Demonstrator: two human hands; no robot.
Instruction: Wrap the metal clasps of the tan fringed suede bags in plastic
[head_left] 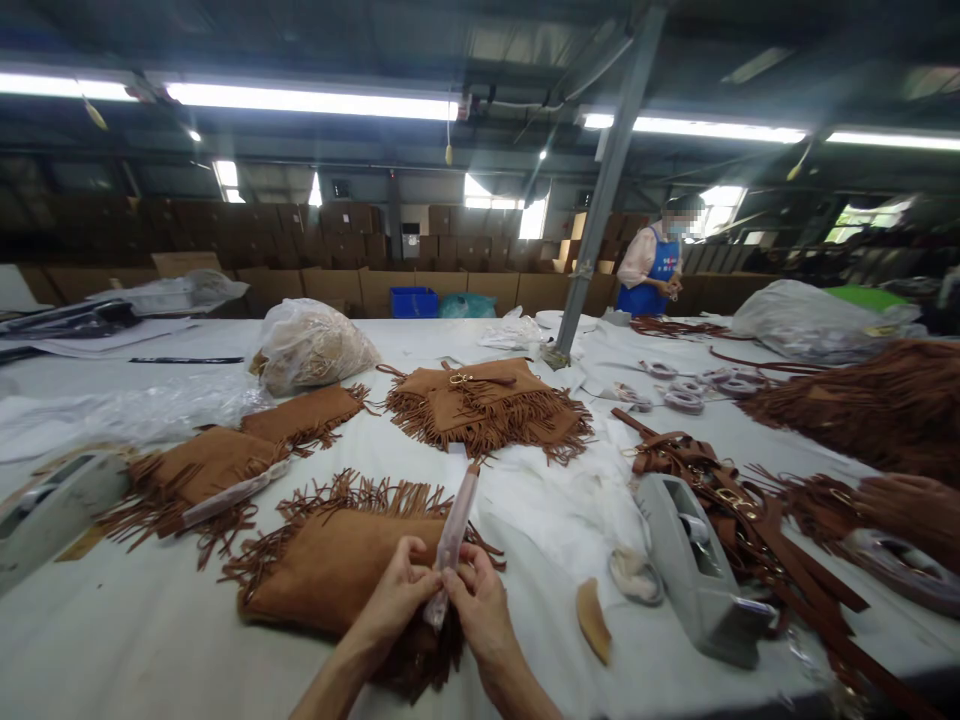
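A brown suede fringed bag (330, 560) lies on the white table (150, 640) right in front of me. Over its near right edge, my left hand (397, 590) and my right hand (480, 605) both pinch the lower end of a narrow clear plastic sleeve (455, 525) that stands up and leans away to the right. Both hands are closed on it, fingertips meeting. What is inside the sleeve I cannot make out.
More fringed bags lie at the left (217, 465) and centre (487, 405). A grey tape dispenser (694, 565) and brown straps (750, 520) sit to the right, another person's hand (911, 505) beyond. A steel post (600, 200) rises mid-table; a person in a blue apron (652, 270) stands far back.
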